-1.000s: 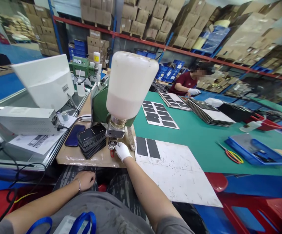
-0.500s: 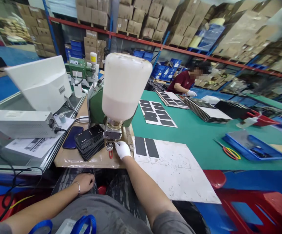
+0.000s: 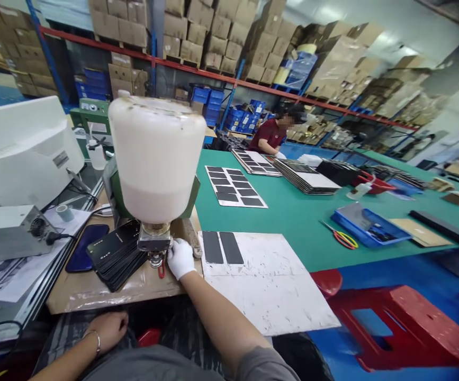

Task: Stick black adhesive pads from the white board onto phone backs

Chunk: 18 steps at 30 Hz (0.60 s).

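Note:
My right hand [image 3: 181, 259], in a white glove, is at the right side of the metal head [image 3: 154, 242] of a green machine [image 3: 192, 197]. Its fingers curl against that head; whatever they grip is hidden. A large translucent white bottle [image 3: 155, 159], partly filled, stands upside down on the head. Below the head hangs a small red loop [image 3: 161, 271]. To the left lies a fanned stack of black plates [image 3: 120, 256] with small printed marks. My left hand [image 3: 108, 328], ungloved and closed, rests on my lap with nothing visible in it.
A white board [image 3: 269, 286] carries two dark rectangular plates [image 3: 222, 247]. A phone [image 3: 87, 247] lies left of the stack. On the green table are scissors [image 3: 344, 239], a blue tray [image 3: 366, 227] and boards of dark plates [image 3: 235, 186]. Another person [image 3: 267, 136] works across it.
My view has swung right and come closer to the bottle, so everything has shifted left in the picture. My right hand stays at the machine head, and my left hand stays on my lap.

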Motion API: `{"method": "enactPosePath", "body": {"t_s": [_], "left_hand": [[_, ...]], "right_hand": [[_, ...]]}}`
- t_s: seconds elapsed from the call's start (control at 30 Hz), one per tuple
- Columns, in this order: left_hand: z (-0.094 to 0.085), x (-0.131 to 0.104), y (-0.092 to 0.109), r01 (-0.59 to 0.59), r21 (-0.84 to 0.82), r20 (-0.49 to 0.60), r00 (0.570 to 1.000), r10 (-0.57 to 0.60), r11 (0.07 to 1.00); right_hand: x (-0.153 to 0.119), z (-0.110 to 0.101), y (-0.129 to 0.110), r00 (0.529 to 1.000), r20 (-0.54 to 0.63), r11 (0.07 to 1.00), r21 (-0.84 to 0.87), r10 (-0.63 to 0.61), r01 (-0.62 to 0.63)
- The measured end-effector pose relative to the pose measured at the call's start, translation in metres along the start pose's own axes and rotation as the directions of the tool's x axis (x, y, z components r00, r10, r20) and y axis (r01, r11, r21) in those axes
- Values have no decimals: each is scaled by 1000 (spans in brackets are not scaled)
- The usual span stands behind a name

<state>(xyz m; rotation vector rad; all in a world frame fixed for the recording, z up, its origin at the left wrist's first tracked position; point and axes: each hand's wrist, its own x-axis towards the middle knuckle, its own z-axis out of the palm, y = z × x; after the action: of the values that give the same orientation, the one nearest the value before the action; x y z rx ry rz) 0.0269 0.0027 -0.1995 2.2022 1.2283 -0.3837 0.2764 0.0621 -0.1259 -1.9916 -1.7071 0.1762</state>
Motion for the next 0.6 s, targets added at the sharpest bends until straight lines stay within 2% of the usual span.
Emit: {"method": "enactPosePath", "body": {"t_s": [0.07, 0.13, 0.23, 0.3, 0.37, 0.4, 0.43, 0.47, 0.5, 0.6], "left_hand": [[-8, -2, 5, -41, -41, 39, 998, 42, 998], [-25, -11, 14, -107, -91, 69, 991, 113, 990], [-77, -36, 36, -239, -196, 5, 970, 245, 951], [-123, -52, 49, -410, -297, -234, 907, 351, 863], [-168, -60, 53, -482, -233, -489, 809, 326, 845], [-187, -59, 51, -459, -171, -589, 757, 283, 872], [-202, -55, 47, -386, -119, -660, 719, 218, 915], [-213, -49, 41, -277, -80, -680, 717, 151, 958], [-221, -41, 34, -153, -61, -656, 751, 76, 986], [-229, -16, 13, -60, -69, -596, 803, 6, 996]], "right_hand": [[-2, -3, -1, 999, -27, 998, 53, -42, 43], [-11, -6, -2, 995, -47, 989, 115, -85, 89], [-40, -12, -5, 988, -61, 966, 208, -141, 151], [-68, -16, -8, 985, -61, 951, 255, -163, 174], [-96, -18, -12, 983, -34, 935, 306, -180, 182], [-109, -18, -15, 983, 1, 922, 347, -185, 173], [-120, -18, -19, 980, 45, 909, 384, -193, 161], [-129, -18, -24, 975, 92, 896, 418, -204, 148], [-136, -17, -30, 967, 135, 885, 445, -216, 135], [-144, -13, -45, 942, 214, 867, 481, -261, 131]]}}
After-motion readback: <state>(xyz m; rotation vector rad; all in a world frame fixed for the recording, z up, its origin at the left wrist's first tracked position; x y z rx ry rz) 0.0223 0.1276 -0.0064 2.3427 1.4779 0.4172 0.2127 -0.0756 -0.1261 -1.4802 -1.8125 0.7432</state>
